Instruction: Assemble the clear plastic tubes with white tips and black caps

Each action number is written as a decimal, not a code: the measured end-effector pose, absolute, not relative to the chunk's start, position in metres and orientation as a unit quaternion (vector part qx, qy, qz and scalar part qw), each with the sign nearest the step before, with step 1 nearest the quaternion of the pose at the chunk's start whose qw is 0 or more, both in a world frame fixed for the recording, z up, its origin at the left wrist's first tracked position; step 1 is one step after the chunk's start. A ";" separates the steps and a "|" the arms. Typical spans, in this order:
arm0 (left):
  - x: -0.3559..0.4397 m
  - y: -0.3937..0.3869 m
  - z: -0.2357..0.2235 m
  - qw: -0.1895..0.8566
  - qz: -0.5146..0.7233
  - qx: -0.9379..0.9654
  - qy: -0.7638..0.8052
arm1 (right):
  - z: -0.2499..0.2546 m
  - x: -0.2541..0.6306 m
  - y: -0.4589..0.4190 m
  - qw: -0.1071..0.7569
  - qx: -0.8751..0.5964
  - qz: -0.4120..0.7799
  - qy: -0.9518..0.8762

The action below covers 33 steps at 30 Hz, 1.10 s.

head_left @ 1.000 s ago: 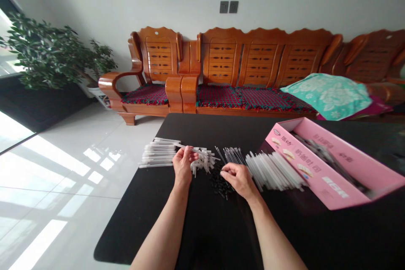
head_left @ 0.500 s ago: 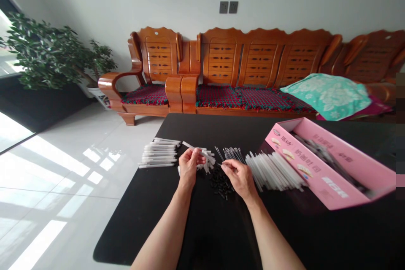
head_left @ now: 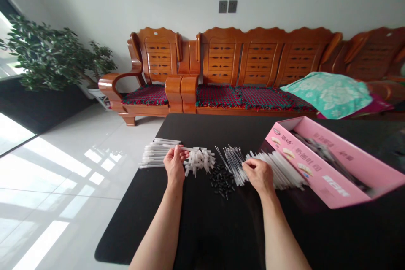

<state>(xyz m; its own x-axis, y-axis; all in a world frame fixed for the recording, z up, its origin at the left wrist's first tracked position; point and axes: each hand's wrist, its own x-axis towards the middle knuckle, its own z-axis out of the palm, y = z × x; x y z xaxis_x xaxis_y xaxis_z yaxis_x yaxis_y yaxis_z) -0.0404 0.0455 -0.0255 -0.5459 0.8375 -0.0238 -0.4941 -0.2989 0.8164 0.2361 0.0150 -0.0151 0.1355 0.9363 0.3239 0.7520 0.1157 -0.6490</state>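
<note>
My left hand [head_left: 175, 166] is closed around a slim white pen barrel [head_left: 187, 149], which points right above a heap of small white plastic pieces [head_left: 200, 161]. Beside that hand, on the left, lies a stack of white pen barrels [head_left: 155, 154] with dark ends. My right hand [head_left: 260, 174] has thumb and forefinger pinched together at the edge of the thin pen refills [head_left: 233, 162]; what the fingertips hold, if anything, is too small to make out. Partly behind this hand spreads a row of frosted tubes [head_left: 289, 171]. Small black plugs [head_left: 222, 182] lie between my hands.
A pink cardboard box [head_left: 319, 173] with dark and pale items inside stands at the right on the black table [head_left: 218, 228]. Beyond the table runs a wooden sofa [head_left: 259, 61] with a turquoise pillow [head_left: 332, 95]. A potted plant [head_left: 60, 57] is at far left.
My left hand went slightly right, then back left with the white barrel. My right hand has shifted right from beside the black plugs to the refills and frosted tubes.
</note>
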 end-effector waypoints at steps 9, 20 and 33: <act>-0.017 0.036 -0.022 0.510 0.691 0.321 0.399 | -0.017 0.243 0.016 0.324 -0.683 0.004 -0.654; 0.010 0.027 -0.019 0.606 0.571 0.433 0.345 | -0.007 0.171 0.003 0.413 -0.489 0.269 -0.720; 0.003 0.025 -0.014 0.629 0.585 0.402 0.318 | -0.007 0.167 0.000 0.418 -0.410 0.594 -0.552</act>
<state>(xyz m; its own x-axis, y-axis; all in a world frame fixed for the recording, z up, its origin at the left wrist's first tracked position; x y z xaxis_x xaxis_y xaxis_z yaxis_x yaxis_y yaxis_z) 0.0028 0.0251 -0.0142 0.1139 0.9910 0.0701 -0.4793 -0.0069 0.8776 0.1675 -0.0004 -0.0073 -0.3143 0.9490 -0.0250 -0.0443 -0.0410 -0.9982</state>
